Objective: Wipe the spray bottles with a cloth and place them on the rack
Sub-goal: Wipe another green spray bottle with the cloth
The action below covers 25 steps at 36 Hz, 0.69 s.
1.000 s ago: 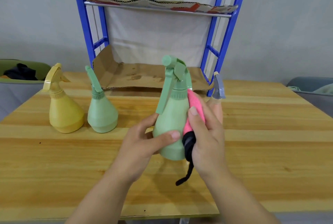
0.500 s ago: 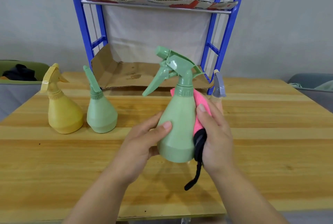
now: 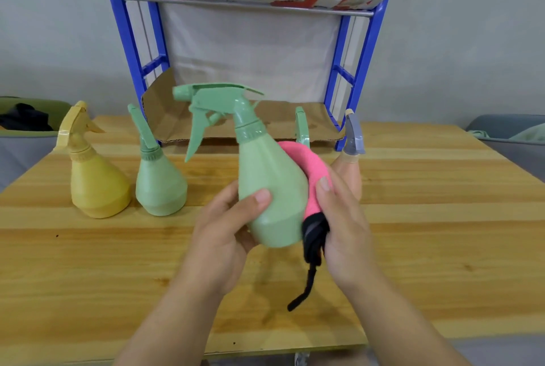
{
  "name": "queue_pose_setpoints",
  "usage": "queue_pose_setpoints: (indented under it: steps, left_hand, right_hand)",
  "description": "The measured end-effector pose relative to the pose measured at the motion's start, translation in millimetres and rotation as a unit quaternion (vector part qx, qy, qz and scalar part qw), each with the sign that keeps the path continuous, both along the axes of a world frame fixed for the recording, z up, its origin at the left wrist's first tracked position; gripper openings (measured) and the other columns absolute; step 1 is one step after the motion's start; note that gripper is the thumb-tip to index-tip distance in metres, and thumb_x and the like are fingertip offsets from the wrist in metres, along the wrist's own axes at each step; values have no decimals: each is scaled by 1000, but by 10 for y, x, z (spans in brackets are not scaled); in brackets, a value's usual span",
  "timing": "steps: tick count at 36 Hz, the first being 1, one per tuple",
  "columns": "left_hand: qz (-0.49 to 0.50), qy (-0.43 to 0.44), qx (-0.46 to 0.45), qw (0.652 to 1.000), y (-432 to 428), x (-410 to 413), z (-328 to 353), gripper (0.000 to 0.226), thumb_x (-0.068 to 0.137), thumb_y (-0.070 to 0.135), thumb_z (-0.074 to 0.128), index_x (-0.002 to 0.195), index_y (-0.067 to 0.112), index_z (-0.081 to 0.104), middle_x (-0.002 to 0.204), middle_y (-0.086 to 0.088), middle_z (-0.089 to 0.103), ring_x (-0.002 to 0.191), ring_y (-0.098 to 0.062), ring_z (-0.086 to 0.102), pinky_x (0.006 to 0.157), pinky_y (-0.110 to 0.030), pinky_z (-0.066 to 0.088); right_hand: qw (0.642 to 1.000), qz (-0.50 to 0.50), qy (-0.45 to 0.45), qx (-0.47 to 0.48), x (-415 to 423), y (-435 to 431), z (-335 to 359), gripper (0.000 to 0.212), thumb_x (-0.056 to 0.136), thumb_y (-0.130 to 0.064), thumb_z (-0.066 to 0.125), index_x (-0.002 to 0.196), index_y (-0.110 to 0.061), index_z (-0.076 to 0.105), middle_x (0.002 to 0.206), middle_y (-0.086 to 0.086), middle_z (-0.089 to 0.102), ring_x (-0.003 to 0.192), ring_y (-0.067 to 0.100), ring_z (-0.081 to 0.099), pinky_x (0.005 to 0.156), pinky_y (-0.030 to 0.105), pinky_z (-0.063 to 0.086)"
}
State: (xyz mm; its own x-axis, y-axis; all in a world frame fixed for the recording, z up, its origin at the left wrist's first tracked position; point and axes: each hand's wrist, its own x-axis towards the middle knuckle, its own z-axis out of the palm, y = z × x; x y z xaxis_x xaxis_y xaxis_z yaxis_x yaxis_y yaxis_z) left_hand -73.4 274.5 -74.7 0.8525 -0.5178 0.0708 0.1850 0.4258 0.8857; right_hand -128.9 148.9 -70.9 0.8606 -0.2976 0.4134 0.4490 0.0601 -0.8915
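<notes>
**Green bottle held over the table, pink cloth against its side**

Green plastic fills the middle of the view: a spray bottle [image 3: 271, 188] is lifted above the wooden table [image 3: 427, 247], tilted a little, its nozzle pointing left. The left hand [image 3: 224, 236] grips its lower body, thumb across the front. The right hand [image 3: 345, 233] is closed on a pink cloth [image 3: 309, 171] with a black strap [image 3: 309, 271] hanging from it, and presses the cloth to the bottle's right side. Standing upright on the table to the left are a yellow bottle [image 3: 94, 183] and a second green bottle [image 3: 159, 183], just beside each other. Behind the right hand, the tops of two more bottles show, one green-headed [image 3: 302, 129], one grey-headed [image 3: 352, 138]. At the table's far edge stands the blue rack [image 3: 365, 50], its shelves lined with cardboard [image 3: 280, 121].
</notes>
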Motion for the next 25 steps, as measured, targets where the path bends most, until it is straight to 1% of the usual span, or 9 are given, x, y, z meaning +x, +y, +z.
queue_pose_setpoints:
  steps: [4,8,11,13,15,17,21,23,25]
  left_hand:
    - [51,6,-8,999,-28,35,34,44,62,32,77,103,19,69,101,-4,74,88,-21,71,70,-35,58]
    - [41,10,-11,999,-13,36,33,40,64,26,74,102,19,69,97,-2,74,82,-17,72,59,-27,56]
    - [18,-20,-5,1000,27,54,17,51,52,34,85,100,21,73,102,-6,73,85,-20,71,61,-30,56]
    - [2,-43,-14,999,62,71,20,55,48,41,87,98,24,74,103,-5,73,89,-22,71,64,-31,57]
    - [-23,-63,-17,998,84,78,31,56,50,45,86,101,24,74,105,-5,73,92,-22,71,66,-32,57]
    - [-46,-67,-15,997,87,72,43,66,50,50,86,106,21,72,108,-7,72,95,-24,70,66,-33,57]
    - [-10,-29,-9,999,40,61,54,99,36,53,90,119,12,56,102,-6,74,92,-24,71,67,-35,59]
    - [4,-25,-8,1000,12,52,58,92,38,53,90,113,12,55,96,-4,75,88,-22,72,67,-35,60]
    - [5,-42,16,999,-8,38,79,59,60,48,80,107,17,61,97,-1,75,90,-20,71,69,-35,60]
  right_hand:
    - [987,-76,-8,-143,-20,137,-159,53,96,-34,41,147,-24,32,146,1,42,138,24,37,112,50,30]
    - [963,-152,-33,-222,10,216,-243,59,96,-32,39,150,-18,22,151,-3,32,141,27,29,112,52,28]
    - [967,-143,-55,-206,26,191,-233,56,96,-29,40,148,-14,25,150,5,33,139,30,32,111,52,30]
    - [983,-97,-54,-147,20,146,-183,52,95,-30,41,145,-16,33,145,5,43,135,24,40,109,42,37]
    - [998,-46,-21,-43,6,91,-101,46,90,-34,45,134,-23,48,130,-2,59,123,13,54,96,24,46]
    - [999,-11,14,41,9,20,-63,40,86,-37,51,123,-24,59,118,-3,68,113,12,62,86,21,50]
    - [998,-31,22,47,-1,4,-52,33,89,-32,45,115,-27,66,98,-6,73,90,7,68,71,18,52]
    - [998,-57,2,42,-24,51,-50,30,89,-32,46,110,-32,67,88,-12,72,79,1,67,64,13,50]
    - [996,-81,-17,32,-46,88,-56,32,91,-28,43,117,-28,62,99,-15,71,91,0,66,72,12,49]
